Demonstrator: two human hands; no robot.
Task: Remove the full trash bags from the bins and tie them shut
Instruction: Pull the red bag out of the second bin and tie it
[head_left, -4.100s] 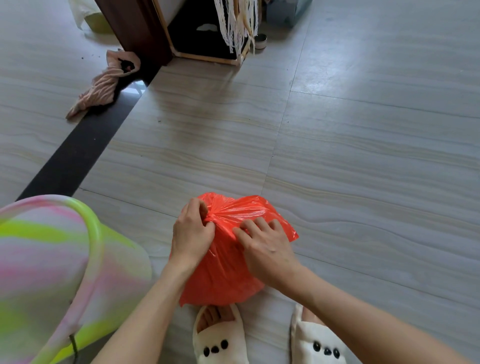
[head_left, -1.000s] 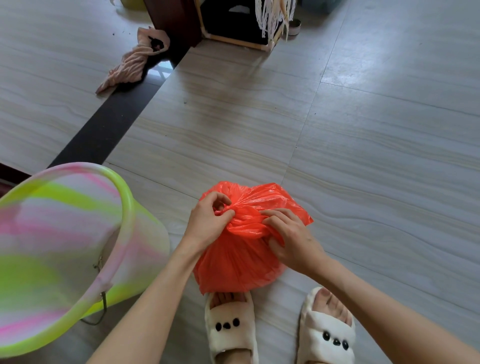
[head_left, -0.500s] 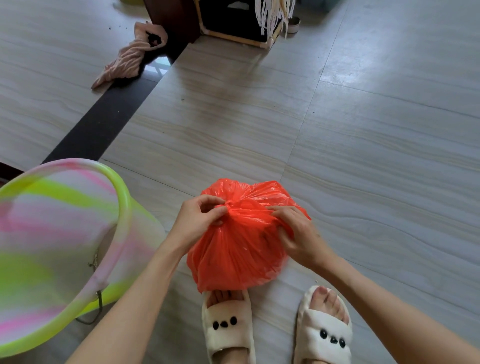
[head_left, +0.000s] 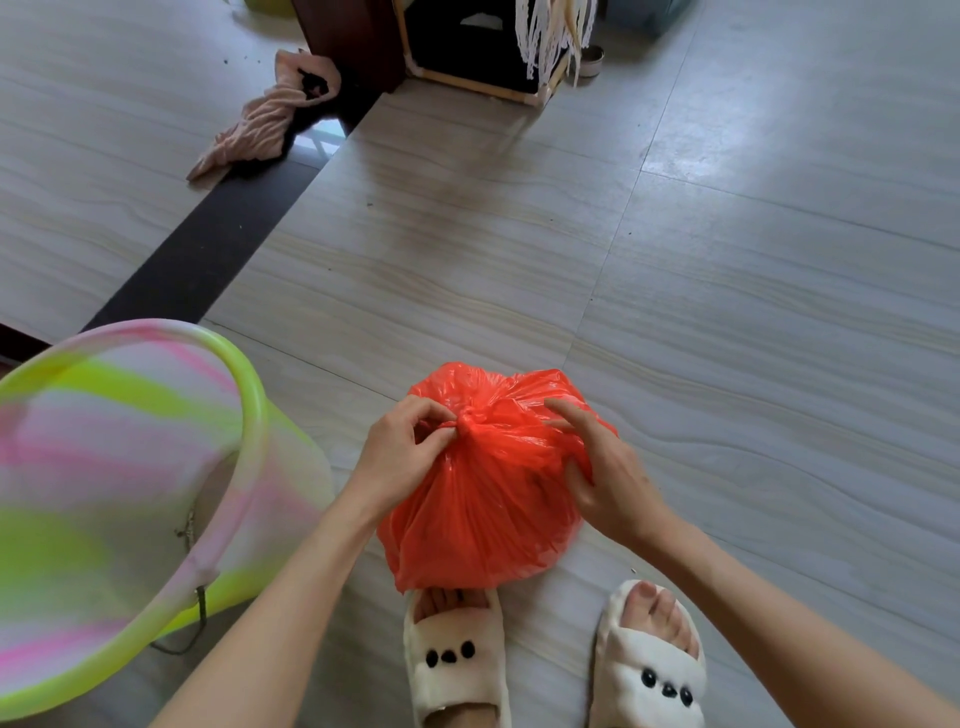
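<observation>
A full red trash bag stands on the tiled floor just in front of my feet, its top gathered into a small knot. My left hand pinches the gathered plastic at that knot. My right hand grips a fold of the bag's right shoulder, with the index finger stretched along the plastic. A green and pink striped bin stands to the left of the bag; no bag shows in the part of its inside that I can see.
My feet in white slippers are right behind the bag. A pink cloth lies on the floor at the back left beside a dark threshold strip. A wooden-framed stand with hanging cords is at the back.
The bag's top has drawn tighter into a knot under my left fingers. My right hand has shifted on the bag's right side, its index finger now stretched out.
</observation>
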